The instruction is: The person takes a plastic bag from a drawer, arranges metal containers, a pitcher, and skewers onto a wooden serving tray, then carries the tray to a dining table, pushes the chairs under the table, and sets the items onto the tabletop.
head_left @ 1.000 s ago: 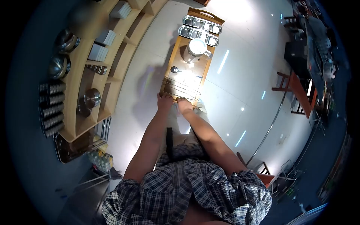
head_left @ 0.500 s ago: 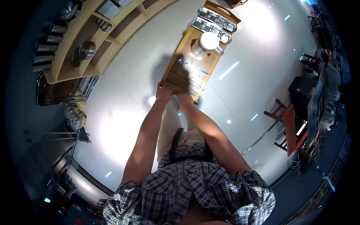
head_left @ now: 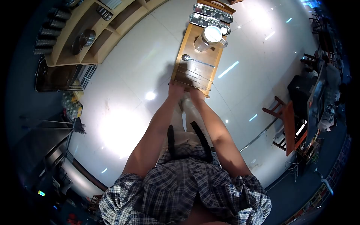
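Left hand (head_left: 176,89) and right hand (head_left: 197,93): bare, side by side, touching the near end of the tray; fingers shadowed, so I cannot tell how far they curl.

Wooden tray (head_left: 208,55): oblong, brown-grained, rimmed, far end board pierced by a handle slot; directly before the person.

On it, nearest first: thin rods (head_left: 195,76), lying crosswise; long-handled metal spoon (head_left: 186,57), round-bowled; clear jug (head_left: 203,43), handled, white-topped; two shiny metal dishes (head_left: 209,23), elongated, round-ended, divided into compartments.

Beyond: pale, glossy floor (head_left: 138,75); light-wood shelf unit (head_left: 63,48), left; red-brown wooden furniture (head_left: 288,123), right.
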`<state>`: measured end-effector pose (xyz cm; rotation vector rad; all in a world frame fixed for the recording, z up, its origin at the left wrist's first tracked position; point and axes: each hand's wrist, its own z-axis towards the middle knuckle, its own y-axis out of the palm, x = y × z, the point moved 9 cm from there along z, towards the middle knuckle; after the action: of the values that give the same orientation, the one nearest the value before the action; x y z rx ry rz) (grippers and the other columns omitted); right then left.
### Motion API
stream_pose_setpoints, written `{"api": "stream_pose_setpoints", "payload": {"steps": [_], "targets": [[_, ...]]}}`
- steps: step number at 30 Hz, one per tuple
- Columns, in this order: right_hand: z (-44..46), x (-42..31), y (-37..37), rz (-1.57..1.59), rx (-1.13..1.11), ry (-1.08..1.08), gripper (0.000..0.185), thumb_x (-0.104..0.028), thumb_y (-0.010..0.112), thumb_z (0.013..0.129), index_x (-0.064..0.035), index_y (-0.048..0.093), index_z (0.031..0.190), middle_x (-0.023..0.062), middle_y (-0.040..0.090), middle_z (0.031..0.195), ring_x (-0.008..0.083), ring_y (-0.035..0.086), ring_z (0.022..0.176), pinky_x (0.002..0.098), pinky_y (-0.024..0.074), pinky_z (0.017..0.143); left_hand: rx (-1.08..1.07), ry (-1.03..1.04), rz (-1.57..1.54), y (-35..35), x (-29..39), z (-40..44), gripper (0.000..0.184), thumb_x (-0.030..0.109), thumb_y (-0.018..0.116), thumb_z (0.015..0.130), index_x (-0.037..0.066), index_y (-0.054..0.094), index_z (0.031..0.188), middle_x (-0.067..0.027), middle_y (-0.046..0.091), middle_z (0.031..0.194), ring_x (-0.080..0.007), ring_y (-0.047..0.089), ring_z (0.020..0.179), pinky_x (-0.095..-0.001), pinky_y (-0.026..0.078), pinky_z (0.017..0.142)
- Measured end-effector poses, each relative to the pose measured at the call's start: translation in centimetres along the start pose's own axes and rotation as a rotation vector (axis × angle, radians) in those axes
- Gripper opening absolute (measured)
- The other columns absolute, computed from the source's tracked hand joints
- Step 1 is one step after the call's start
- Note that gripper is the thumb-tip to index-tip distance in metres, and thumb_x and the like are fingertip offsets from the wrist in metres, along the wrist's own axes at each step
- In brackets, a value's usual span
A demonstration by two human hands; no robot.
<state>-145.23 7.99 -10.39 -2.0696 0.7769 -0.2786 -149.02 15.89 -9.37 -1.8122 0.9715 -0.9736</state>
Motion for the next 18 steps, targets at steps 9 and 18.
{"api": "stream_pose_setpoints", "payload": {"steps": [9, 18], "targets": [[-6.4, 6.7, 3.9, 0.148, 0.215, 0.006, 0.019, -0.011, 0.047, 0.08, -0.0102, 0.065, 0.087, 0.0145, 0.064, 0.089, 0.0277, 0.063, 0.084, 0.0381, 0.0516, 0.069, -0.01, -0.024, -0.016, 4.6, 8.1, -4.5, 0.028, 0.022, 0.052, 0.079, 0.019, 0.059, 0.106, -0.0041, 0.056, 0.113, -0.0209, 0.046, 0.113, -0.0477, 0.029, 0.098], [-14.7, 14.4, 6.5, -0.019, 0.142, -0.21, 0.014, -0.011, 0.054, 0.075, -0.0068, 0.066, 0.081, 0.0126, 0.065, 0.078, 0.0259, 0.065, 0.073, 0.0362, 0.0523, 0.062, -0.053, -0.225, -0.111, 9.0, 19.6, -7.8, 0.026, 0.021, 0.044, 0.083, 0.014, 0.057, 0.104, -0.0079, 0.058, 0.104, -0.0221, 0.057, 0.094, -0.0483, 0.037, 0.091]]}}
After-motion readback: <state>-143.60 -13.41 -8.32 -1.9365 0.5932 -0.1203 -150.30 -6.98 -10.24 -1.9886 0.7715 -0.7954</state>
